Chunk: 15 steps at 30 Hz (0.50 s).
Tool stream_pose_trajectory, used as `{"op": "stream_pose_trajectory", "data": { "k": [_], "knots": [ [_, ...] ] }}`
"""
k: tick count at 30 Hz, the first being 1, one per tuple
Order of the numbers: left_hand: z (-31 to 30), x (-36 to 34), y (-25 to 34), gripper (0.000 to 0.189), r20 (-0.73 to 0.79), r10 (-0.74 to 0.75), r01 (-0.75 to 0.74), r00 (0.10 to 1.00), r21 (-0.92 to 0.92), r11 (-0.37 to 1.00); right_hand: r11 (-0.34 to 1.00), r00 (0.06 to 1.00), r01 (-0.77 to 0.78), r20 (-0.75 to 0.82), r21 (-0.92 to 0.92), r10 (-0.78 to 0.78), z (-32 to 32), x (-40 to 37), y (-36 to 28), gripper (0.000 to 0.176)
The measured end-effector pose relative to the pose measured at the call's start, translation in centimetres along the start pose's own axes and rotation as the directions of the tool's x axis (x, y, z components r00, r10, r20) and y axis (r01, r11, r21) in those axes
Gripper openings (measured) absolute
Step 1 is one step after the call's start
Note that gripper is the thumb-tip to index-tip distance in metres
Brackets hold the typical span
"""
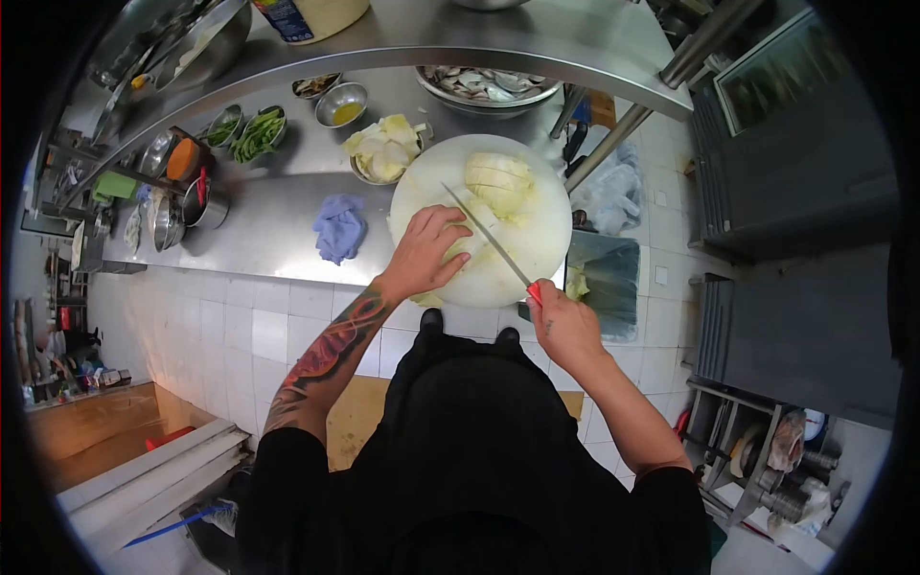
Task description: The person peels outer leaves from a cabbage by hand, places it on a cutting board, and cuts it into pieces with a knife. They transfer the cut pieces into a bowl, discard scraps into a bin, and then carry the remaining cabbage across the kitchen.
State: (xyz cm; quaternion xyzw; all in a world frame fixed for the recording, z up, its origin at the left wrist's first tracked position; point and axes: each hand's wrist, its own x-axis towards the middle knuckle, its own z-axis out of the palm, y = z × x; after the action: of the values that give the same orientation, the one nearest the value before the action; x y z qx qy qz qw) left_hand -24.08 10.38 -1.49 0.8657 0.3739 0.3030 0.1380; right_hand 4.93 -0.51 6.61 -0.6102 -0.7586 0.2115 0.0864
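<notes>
A round white cutting board (436,158) lies at the edge of the steel counter. My right hand (567,326) is closed around the red handle of a knife (491,240), its blade pointing to the far left across the board. Left of the blade, my left hand (426,251) rests with fingers and thumb around a pale piece of cabbage (464,245), mostly covered by the hand. Farther back on the board sits a larger chunk of sliced cabbage (498,182), which neither hand touches.
Behind the board stands a bowl of cut cabbage (385,150). A crumpled blue cloth (339,228) lies to the left. A large bowl of fish (489,88) is under the steel shelf (422,57). A bin (609,287) with cabbage scraps stands below on the right.
</notes>
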Motion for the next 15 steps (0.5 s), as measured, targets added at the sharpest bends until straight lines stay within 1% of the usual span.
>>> {"op": "stream_pose_trajectory", "data": {
  "k": [2,3,5,8,11,13,15],
  "knots": [
    [-0.2,0.6,0.0,0.032,0.03,-0.016,0.017,0.999,-0.03,0.999,1.0,1.0,0.003,0.009,-0.029,-0.002,0.0,0.1,0.0,0.023],
    [-0.1,0.8,-0.2,0.032,0.032,-0.014,0.015,0.999,-0.035,0.999,0.999,1.0,0.014,-0.007,-0.044,-0.015,0.0,0.1,0.1,0.023],
    [0.1,0.8,-0.5,0.035,0.024,0.021,-0.022,0.999,0.044,0.999,0.998,1.0,0.017,-0.019,-0.059,-0.018,-0.1,0.0,0.3,0.023],
    [0.1,0.9,-0.5,0.033,0.037,0.002,-0.005,0.999,0.065,0.998,0.997,0.999,0.048,-0.016,-0.063,-0.05,-0.6,0.3,0.3,0.022],
    [0.3,0.8,-0.4,0.033,0.037,-0.014,0.012,0.999,0.067,0.998,0.995,0.999,0.047,0.012,-0.086,-0.046,-1.4,0.6,-0.5,0.022],
    [0.3,0.8,-0.5,0.033,0.03,-0.017,0.015,0.999,0.069,0.998,0.993,0.997,0.009,0.075,-0.119,0.0,-1.7,1.0,-0.9,0.023],
    [0.3,0.9,-0.4,0.033,0.024,-0.019,0.017,1.0,0.071,0.997,0.996,0.994,0.002,0.111,-0.093,0.009,-2.0,1.7,-1.1,0.024]
  ]
}}
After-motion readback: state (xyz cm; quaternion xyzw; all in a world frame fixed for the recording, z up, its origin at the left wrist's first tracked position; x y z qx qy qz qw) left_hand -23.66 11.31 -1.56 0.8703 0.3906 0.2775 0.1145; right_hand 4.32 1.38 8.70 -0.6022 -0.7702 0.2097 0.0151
